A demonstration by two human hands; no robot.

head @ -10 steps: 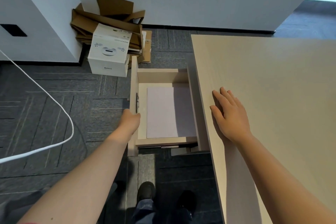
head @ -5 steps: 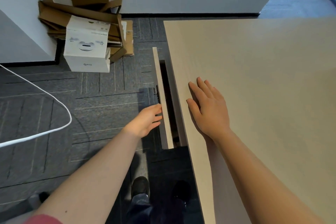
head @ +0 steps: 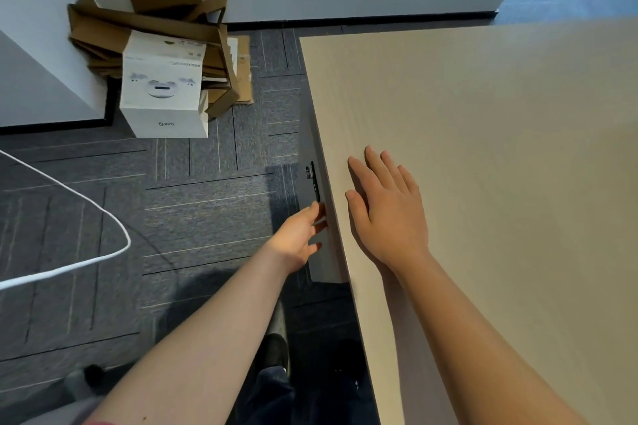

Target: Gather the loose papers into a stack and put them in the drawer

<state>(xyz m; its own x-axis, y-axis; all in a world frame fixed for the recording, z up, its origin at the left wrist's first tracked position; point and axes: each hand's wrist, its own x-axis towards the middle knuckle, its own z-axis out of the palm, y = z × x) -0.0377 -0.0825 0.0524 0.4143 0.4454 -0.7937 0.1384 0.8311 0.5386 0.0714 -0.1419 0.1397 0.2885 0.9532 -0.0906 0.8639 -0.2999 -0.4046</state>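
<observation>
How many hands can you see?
2. The left hand touches the drawer front beside the desk. The right hand lies flat on the desk top.

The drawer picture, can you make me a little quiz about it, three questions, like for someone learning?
1. True or false: the drawer is pushed in against the desk.
2. Which hand lies flat on the desk top? A) the left hand B) the right hand C) neither
3. Fill in: on the floor by the wall, in front of the pile of brown cardboard, stands a white ____.

Key:
1. True; only its front shows, no papers can be seen.
2. B; its fingers are spread, holding nothing, while the left hand's open fingers touch the drawer front.
3. Box.
</observation>
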